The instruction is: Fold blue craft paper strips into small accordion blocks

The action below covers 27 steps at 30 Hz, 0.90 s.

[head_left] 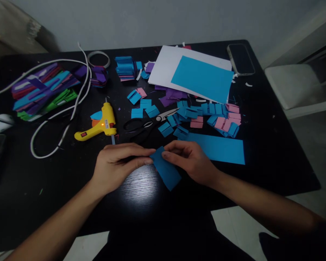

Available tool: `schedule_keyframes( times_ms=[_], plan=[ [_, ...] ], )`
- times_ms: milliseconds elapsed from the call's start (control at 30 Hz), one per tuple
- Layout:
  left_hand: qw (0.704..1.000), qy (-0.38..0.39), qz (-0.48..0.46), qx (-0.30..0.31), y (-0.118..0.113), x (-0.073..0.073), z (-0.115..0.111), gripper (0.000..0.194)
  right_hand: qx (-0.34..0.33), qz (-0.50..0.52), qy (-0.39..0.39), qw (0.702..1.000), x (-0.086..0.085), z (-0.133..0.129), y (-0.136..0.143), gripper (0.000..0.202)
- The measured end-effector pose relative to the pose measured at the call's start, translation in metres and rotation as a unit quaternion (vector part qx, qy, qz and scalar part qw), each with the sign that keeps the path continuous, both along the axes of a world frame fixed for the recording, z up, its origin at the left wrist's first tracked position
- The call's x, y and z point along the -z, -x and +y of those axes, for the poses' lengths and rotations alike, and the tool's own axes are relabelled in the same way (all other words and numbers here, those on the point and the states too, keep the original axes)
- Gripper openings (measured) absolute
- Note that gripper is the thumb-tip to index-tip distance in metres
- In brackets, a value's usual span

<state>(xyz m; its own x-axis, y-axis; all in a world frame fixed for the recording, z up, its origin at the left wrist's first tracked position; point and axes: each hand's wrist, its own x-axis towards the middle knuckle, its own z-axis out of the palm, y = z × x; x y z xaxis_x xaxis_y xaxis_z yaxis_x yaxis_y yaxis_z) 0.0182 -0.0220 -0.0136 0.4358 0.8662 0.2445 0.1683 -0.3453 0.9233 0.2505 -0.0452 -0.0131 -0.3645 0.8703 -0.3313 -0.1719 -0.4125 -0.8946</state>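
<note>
A small blue paper strip (167, 172) is held over the near part of the black table. My left hand (116, 165) pinches its upper left edge between thumb and fingers. On the other side my right hand (192, 159) grips the upper right edge, thumb on top. Just beyond the right hand lies a wider blue paper sheet (225, 148). Black-handled scissors (152, 121) rest past the strip, blades toward several folded blue and pink paper pieces (197, 122). A yellow hot glue gun (104, 123) with a lit orange light lies beyond my left hand.
White and blue sheets (163, 67) are stacked at the back, near a phone (240, 59). A white cable (34, 139) loops across the left side by bundled coloured strips (43, 88). A tape roll (99, 54) and a folded blue stack (124, 67) stand behind.
</note>
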Motion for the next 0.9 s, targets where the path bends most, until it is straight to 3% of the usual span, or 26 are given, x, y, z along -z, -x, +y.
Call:
schedule_keyframes(
  times_ms=[233, 900],
  plan=[
    [1.0, 0.006, 0.004, -0.006, -0.0009, -0.0003, -0.0007, 0.032, 0.005, -0.001, 0.02, 1.0, 0.0021, -0.0013, -0.0006, 0.022],
    [0.999, -0.016, 0.025, -0.025, -0.005, -0.0014, -0.0018, 0.017, 0.047, -0.112, -0.132, 0.984, 0.0033, -0.0077, 0.0022, 0.004]
  ],
)
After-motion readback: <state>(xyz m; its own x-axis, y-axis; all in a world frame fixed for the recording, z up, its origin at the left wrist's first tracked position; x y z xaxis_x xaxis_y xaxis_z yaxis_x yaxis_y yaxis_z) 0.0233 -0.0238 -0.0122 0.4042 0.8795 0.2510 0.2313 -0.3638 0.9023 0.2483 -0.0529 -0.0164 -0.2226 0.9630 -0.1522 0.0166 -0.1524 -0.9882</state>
